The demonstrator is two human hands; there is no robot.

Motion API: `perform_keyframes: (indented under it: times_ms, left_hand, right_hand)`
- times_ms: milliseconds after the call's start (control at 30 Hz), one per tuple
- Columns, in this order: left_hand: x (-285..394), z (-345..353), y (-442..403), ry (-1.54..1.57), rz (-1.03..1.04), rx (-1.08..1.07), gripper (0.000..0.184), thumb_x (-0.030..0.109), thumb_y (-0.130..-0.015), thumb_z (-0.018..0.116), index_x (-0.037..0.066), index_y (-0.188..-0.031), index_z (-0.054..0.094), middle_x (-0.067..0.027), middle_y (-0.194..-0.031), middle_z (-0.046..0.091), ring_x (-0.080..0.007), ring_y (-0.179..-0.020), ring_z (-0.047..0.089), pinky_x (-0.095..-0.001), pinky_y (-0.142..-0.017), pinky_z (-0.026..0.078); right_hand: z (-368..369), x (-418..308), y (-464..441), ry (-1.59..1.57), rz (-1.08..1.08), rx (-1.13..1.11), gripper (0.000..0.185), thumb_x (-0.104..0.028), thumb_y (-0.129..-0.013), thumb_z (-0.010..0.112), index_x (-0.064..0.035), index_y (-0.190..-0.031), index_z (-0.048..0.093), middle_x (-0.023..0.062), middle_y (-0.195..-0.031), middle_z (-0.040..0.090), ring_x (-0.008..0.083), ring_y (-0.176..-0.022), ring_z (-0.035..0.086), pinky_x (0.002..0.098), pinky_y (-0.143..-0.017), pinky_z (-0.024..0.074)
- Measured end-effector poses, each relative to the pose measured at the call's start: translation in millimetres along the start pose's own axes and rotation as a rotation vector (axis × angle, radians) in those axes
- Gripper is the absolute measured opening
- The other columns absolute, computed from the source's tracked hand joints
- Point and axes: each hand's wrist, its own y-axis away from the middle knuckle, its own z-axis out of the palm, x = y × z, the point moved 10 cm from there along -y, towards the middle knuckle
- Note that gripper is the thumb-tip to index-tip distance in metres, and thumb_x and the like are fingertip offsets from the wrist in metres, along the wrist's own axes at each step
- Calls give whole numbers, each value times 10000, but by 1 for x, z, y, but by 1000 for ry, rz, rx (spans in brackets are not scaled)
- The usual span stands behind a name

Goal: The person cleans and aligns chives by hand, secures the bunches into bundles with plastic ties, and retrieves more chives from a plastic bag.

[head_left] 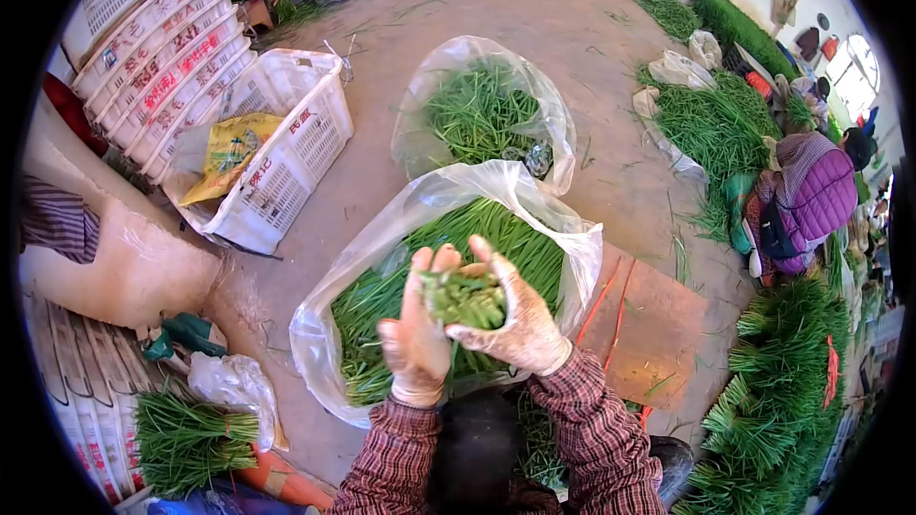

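Note:
A small bunch of long green stalks (465, 299), like garlic chives, is held end-on toward me over an open clear plastic bag (320, 324). My right hand (523, 319), in a stained pale glove, curls round the bunch from the right. My left hand (417, 339), gloved too, stands along the bunch's left side with its fingers stretched out and its palm turned to it. Beneath both hands, more green stalks (506, 238) lie roughly lined up inside the bag. How far the bunch reaches behind my hands is hidden.
Ahead stands a second bag of loose greens (482, 110). At left are a white crate (286, 167) and stacked crates (157, 67). A brown board (654, 334) with red ties lies at right, near heaped bundles (778, 391) and a person in purple (816, 191). A tied bundle (196, 439) sits lower left.

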Motion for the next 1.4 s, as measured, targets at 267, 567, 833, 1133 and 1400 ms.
perform_keyframes:
  times_ms: [267,567,833,1133,1400]
  left_hand:
    - [-62,10,8,-189,-287,-145,856,192,-871,777,46,-1556,285,-95,-1478,492,-208,-1305,537,-366,-1116,429]
    - [-96,10,17,-69,-423,-99,693,101,-786,827,41,-1387,487,-93,-1302,617,-230,-1215,593,-368,-1054,470]
    - [-57,22,20,-1315,153,-462,1124,465,-646,930,-30,-1485,370,-254,-1488,448,-401,-1393,441,-454,-1185,334]
    - [-102,-152,48,-1832,-315,-247,1171,713,-759,731,-57,-1533,309,-249,-1578,352,-366,-1482,319,-426,-1234,244]
    - [-96,-161,45,-1708,-265,-156,987,646,-841,707,-9,-1510,396,-205,-1529,454,-322,-1427,426,-398,-1191,335]
  right_hand:
    - [-24,-16,14,32,-46,-88,1364,-439,-623,957,-15,-1606,112,205,-1540,411,291,-1415,435,401,-1182,347]
    - [-35,-13,7,87,19,-3,1242,-418,-676,939,-74,-1610,196,149,-1546,417,294,-1413,433,409,-1167,360]
    - [-56,13,24,-31,42,257,541,-95,-841,820,-53,-1325,581,42,-1106,668,128,-1014,636,285,-880,544]
    - [-144,-12,49,-405,-22,538,479,-103,-871,782,-50,-1297,568,48,-927,679,157,-830,672,292,-750,582]
    - [-238,-161,101,-439,-514,602,612,-125,-824,816,-6,-1343,514,53,-951,643,203,-824,634,422,-829,536]
